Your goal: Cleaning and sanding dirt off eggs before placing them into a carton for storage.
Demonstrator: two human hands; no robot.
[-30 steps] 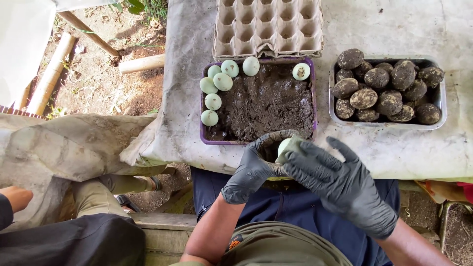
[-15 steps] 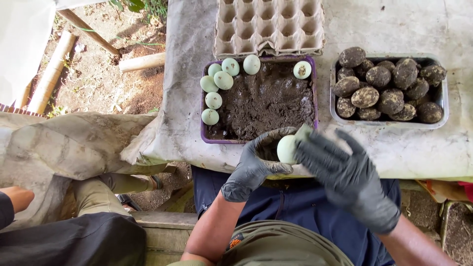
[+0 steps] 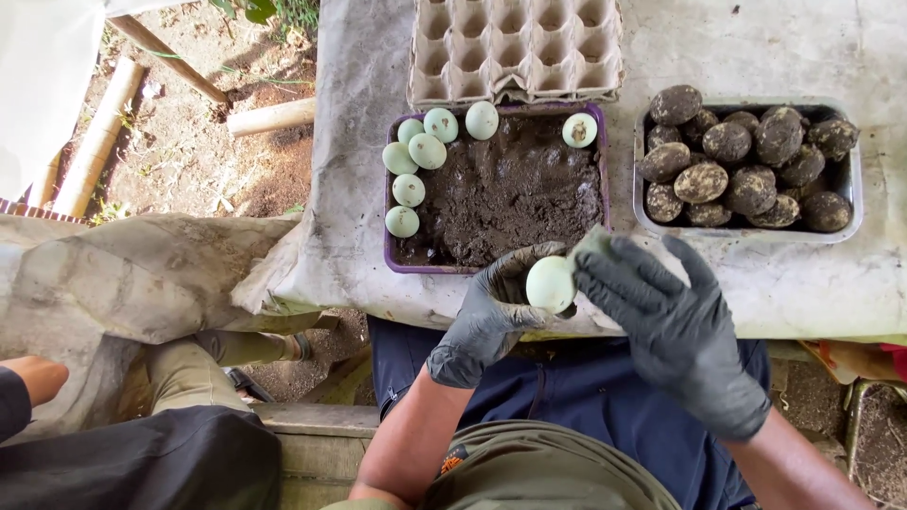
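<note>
Both hands are gloved in black, just off the near edge of the desk (image 3: pixel 775 283). The left hand (image 3: pixel 491 316) cups a pale green egg (image 3: pixel 551 283), its grip closed round the egg from below. The right hand (image 3: pixel 675 326) comes in from the other side, fingers (image 3: pixel 605 274) spread and pressing a scrap of cloth (image 3: pixel 593 242) against the egg's right side, so that grip is loosely closed on the cloth and egg.

Straight beyond the hands sits a purple tray (image 3: pixel 389 255) full of dark mud (image 3: pixel 515 194). Clean eggs (image 3: pixel 416 161) line its far-left rim, and one more egg (image 3: pixel 579 129) lies in its far-right corner. Right of that tray, beyond the right hand, a grey tray (image 3: pixel 746 234) holds a heap of mud-coated eggs (image 3: pixel 746 161). Farther still, past the purple tray, lies an empty egg carton (image 3: pixel 515 47).

Off to the left, well apart from the hands, another person's arm (image 3: pixel 33 378) and dark sleeve show at the bottom corner.
</note>
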